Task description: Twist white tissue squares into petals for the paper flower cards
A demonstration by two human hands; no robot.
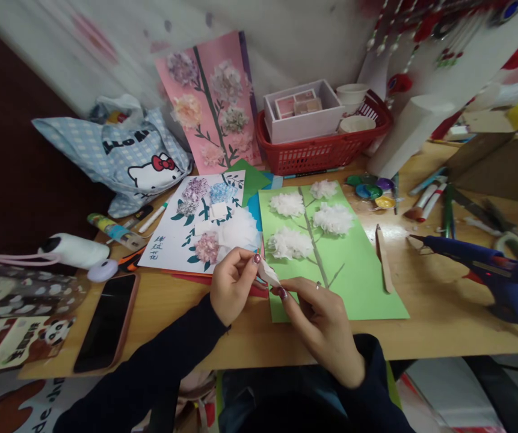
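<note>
Between the fingertips of both hands is a small folded piece of white tissue paper (268,273). My left hand (233,284) pinches its upper end, and my right hand (319,316) pinches the lower end. Just beyond my right hand lies a green sheet of card (358,294) with a painted stem and several fluffy white paper flowers (333,218) on it. Left of that, a white sheet (168,243) shows colourful paper flowers, with a pile of loose white tissue (239,231) on top.
At right lie a blue hot glue gun (475,258), a wooden stick (382,258) and paint pots (371,191). Behind stand a red basket (317,153), a pink flower picture (213,102) and a checked bag (127,156). A phone (106,322) lies at left.
</note>
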